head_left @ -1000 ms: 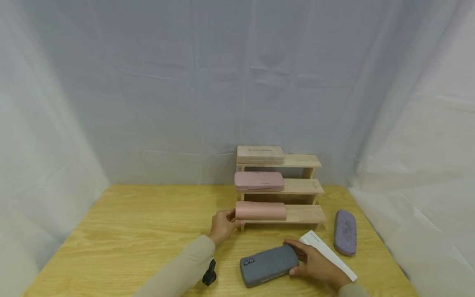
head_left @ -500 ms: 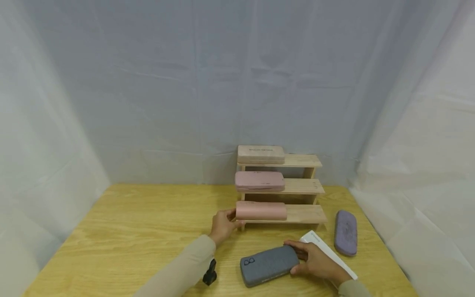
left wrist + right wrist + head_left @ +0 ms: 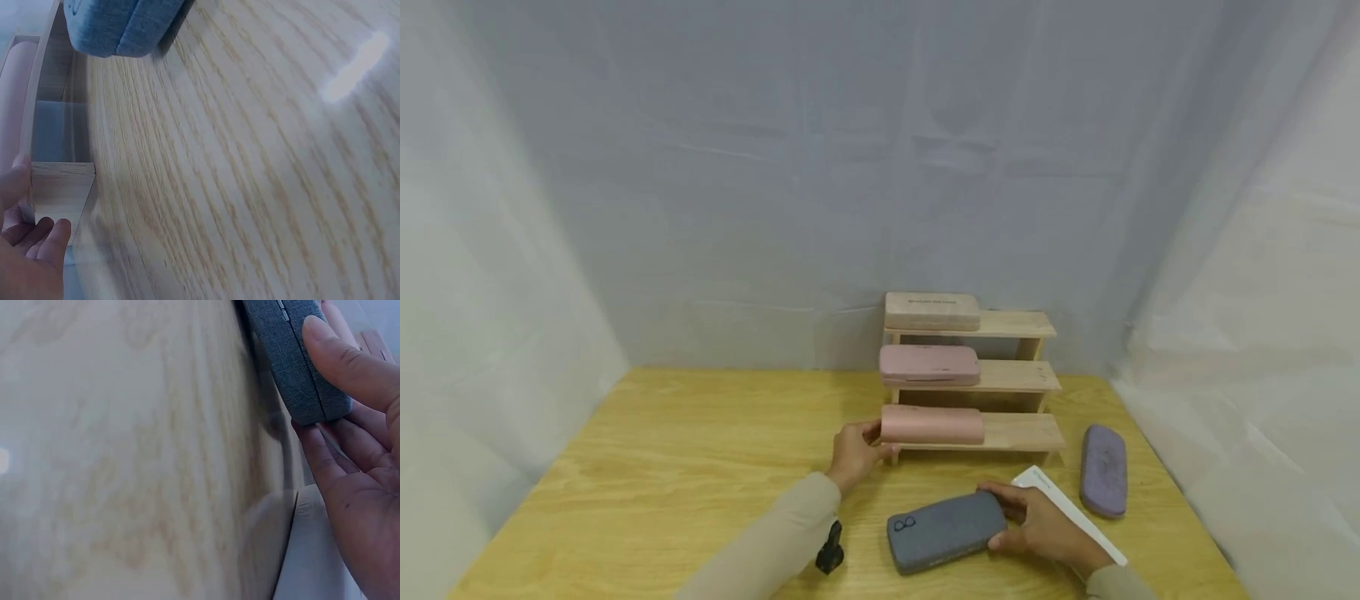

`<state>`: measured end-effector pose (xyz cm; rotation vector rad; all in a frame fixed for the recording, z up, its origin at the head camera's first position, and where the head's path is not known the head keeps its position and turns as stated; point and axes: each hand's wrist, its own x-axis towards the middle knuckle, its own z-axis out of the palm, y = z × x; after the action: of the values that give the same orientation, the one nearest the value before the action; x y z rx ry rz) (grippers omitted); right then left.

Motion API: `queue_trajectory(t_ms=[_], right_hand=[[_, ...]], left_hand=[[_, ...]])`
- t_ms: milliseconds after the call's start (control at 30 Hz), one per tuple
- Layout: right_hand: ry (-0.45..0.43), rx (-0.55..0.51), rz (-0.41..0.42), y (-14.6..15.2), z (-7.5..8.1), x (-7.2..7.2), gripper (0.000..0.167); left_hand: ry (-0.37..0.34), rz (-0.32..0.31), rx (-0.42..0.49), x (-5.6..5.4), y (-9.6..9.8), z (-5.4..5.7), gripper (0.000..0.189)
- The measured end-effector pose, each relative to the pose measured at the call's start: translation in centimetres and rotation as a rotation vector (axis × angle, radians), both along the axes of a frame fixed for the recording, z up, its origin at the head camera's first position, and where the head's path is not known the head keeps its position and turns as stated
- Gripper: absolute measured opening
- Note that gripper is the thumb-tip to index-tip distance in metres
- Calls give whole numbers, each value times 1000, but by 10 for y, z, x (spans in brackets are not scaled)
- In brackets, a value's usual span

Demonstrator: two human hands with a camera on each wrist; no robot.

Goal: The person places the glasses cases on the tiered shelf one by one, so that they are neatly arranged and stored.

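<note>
In the head view, my left hand (image 3: 854,454) is at the left end of a three-tier wooden shelf (image 3: 1022,431). Its thumb lies at the front edge of the bottom board and its fingers curl round the end, right beside a pink glasses case (image 3: 932,425). My right hand (image 3: 1037,527) grips the right end of a grey fabric glasses case (image 3: 946,532) marked with a small glasses drawing. The right wrist view shows the thumb on that case's (image 3: 294,362) hinged side and fingers under its end.
A mauve-pink case (image 3: 929,365) lies on the middle tier, a beige case (image 3: 932,311) on the top one. Partly behind my right hand lies a white box (image 3: 1067,510). A purple case (image 3: 1104,471) rests farther right on the wooden table (image 3: 700,450).
The head view has shifted a little, so the scene sits slightly farther right. Both hands keep their places on the shelf and the grey glasses case.
</note>
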<state>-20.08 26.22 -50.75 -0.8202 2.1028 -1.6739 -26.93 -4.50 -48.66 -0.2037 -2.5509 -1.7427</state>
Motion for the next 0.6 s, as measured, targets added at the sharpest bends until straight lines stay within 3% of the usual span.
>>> queue_trajectory(t_ms=[167,400,600], right_hand=[[20,57,-28,1,10,0,79],[-26,140,-110,10,37,-4,72],[103,82,-175,23,60,-10,75]], left_hand=[[0,9,-3,0,1,-1,49],[7,4,7,-2,1,-3,49],[13,1,11,0,1,-2,47]])
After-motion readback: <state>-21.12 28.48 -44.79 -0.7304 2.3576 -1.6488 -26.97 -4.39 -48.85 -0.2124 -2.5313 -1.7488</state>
